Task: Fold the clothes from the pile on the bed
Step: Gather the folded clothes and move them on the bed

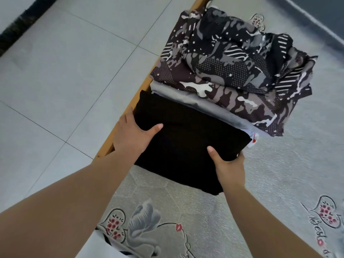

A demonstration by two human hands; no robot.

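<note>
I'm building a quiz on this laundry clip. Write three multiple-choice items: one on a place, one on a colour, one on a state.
1. Where does the camouflage garment lie?
A. On the floor
B. Beyond the black garment, on the bed
C. Under the black garment

2. What colour is the folded cloth between the black garment and the camouflage one?
A. Grey
B. Red
C. Yellow

3. How do the hands meet the black garment?
A. Both hover above it
B. Only one touches it
C. Both grip its edges

Answers:
1 B, it sits farther along the bed.
2 A, a grey band shows there.
3 C, the left hand and right hand each have a thumb on top.
</note>
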